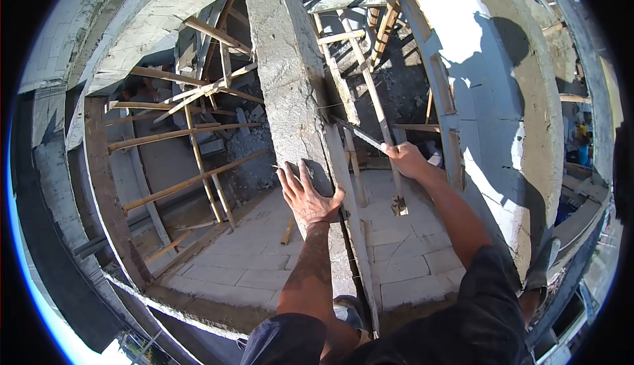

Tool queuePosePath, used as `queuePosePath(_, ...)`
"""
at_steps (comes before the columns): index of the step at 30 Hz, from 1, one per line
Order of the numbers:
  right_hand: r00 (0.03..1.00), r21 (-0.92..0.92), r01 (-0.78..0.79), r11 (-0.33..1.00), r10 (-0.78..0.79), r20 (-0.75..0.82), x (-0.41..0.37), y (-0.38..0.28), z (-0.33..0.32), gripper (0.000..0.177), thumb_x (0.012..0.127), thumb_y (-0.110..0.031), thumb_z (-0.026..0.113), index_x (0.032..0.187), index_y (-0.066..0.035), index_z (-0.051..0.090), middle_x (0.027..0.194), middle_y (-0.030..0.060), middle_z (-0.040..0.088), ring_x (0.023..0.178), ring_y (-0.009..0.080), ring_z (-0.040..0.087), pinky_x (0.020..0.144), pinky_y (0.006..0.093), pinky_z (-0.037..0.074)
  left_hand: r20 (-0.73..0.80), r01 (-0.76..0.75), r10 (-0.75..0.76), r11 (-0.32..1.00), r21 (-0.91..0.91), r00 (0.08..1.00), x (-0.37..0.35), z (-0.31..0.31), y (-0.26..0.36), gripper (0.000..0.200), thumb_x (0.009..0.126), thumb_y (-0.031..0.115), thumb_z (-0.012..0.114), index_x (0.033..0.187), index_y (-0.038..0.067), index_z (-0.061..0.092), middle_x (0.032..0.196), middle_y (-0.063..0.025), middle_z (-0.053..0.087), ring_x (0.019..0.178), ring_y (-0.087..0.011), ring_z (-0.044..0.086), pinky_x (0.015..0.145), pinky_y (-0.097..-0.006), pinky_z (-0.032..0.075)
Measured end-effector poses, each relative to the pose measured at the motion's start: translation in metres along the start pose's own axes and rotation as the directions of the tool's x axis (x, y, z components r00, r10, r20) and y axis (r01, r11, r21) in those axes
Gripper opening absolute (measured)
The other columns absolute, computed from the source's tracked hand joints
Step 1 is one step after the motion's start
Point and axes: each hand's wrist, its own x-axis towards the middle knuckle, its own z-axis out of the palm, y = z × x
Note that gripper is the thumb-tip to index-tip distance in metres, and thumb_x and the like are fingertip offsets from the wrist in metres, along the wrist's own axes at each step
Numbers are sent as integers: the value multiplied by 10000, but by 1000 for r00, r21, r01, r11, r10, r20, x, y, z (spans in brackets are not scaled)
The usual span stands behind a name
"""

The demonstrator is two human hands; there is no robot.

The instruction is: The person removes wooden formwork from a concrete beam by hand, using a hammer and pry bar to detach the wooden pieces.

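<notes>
My left hand (309, 198) lies on the top of a rough concrete beam (282, 68), fingers spread and thumb out toward its right edge. In my right hand (408, 160) is a ribbed steel bar (364, 134), gripped at its near end. The bar's far tip reaches the beam's right side, near a thin wire (332, 106). Along that side runs a board (340, 167), with a dark narrow gap between it and the concrete.
Bamboo and timber props (191, 134) criss-cross the deep space left of the beam. More poles (370, 81) stand to the right. Far below is a block wall (244, 269). A sunlit wall (485, 101) rises at right, carrying my shadow. My shoe (347, 309) shows beside the beam.
</notes>
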Motion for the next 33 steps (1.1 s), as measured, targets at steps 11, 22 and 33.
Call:
queuePosePath(11,945,534,-210,819,311,-105,-10,-71,107,518,897,-436,401,723,18,579,632,228,557,643,401,548,571,438,419,-66,-39,39,999,2,997,2,5,-3,886,586,455,623,1328,98,297,1371,-219,229,1299,-407,151,1017,-515,208)
queuePosePath(22,986,-251,142,957,-160,-50,35,38,21,507,912,-398,352,753,17,597,744,235,576,760,409,557,663,473,437,-33,-35,36,999,30,999,-2,5,-2,889,575,438,622,1331,99,298,1382,-209,220,1296,-389,165,1039,-487,195)
queuePosePath(33,979,456,-135,880,190,-76,-51,-53,89,583,896,-485,381,659,32,508,556,238,483,541,410,459,532,448,384,-98,-82,83,997,11,992,-1,9,-5,873,594,451,649,1322,105,314,1375,-212,223,1284,-376,190,1036,-488,203)
